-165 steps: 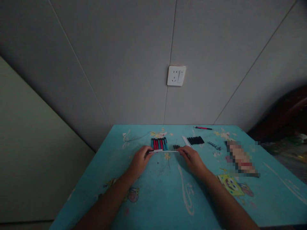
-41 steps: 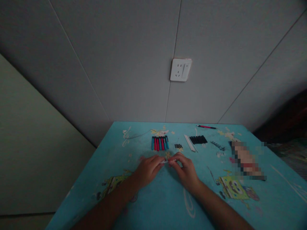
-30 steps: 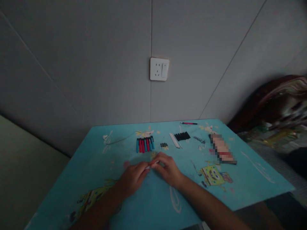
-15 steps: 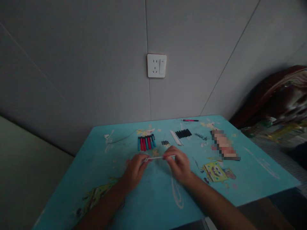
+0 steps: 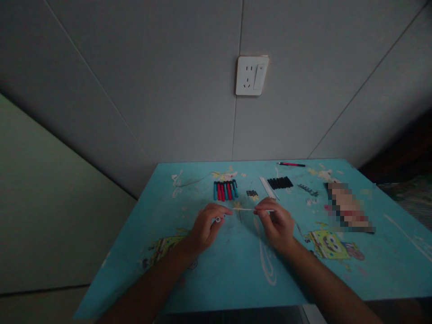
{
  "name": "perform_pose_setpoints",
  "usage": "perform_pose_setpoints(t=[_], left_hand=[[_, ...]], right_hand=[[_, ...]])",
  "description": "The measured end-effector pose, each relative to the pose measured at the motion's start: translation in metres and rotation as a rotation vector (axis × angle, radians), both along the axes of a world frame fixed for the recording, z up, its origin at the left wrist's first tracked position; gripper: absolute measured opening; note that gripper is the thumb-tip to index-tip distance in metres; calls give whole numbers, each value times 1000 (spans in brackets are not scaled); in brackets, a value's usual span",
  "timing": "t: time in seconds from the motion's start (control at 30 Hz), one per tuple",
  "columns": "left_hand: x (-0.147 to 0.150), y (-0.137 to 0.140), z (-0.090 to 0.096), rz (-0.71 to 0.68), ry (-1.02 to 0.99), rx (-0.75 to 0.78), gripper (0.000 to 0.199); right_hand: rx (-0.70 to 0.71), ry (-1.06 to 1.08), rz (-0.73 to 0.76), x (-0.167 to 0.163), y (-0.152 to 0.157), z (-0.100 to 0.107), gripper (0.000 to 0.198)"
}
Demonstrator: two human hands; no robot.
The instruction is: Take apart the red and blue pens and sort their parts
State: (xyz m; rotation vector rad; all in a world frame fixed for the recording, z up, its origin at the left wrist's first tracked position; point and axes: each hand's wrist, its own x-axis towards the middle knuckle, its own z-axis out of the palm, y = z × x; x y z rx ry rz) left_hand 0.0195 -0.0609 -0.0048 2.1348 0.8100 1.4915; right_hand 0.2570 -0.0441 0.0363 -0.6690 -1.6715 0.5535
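Just above the table, my right hand pinches a thin white rod, which looks like a pen refill and points left. My left hand is closed around a small piece with a pale round end; the rest of it is hidden in the fingers. The left fingertips sit close to the rod's left tip, and I cannot tell whether they touch it. Beyond my hands lies a row of red and blue pen barrels. Small dark parts lie right of them.
More white rods lie beside a row of black tubes. Small dark pieces and pale pieces lie farther right. A red and black pen is near the wall. A pixelated flat item rests at right on the blue table.
The view has swung left and down, so everything sits farther right. The rod's left end now shows apart from the ring-ended piece, which has turned toward me in my left hand.
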Motion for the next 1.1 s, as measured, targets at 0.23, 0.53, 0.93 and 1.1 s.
perform_pose_setpoints(t=[0.23, 0.53, 0.93, 1.1], left_hand=[[0, 1, 1, 204, 283, -170, 9], [4, -2, 9, 167, 498, -132, 26], [6, -1, 13, 180, 650, -122, 16], [7, -2, 19, 176, 625, -143, 18]], right_hand=[[23, 100, 103, -2, -1, -2, 16], [-85, -61, 120, -6, 0, -5, 14], [-144, -271, 189, -21, 9, -22, 22], [-76, -463, 150, -8, 23, -19, 36]])
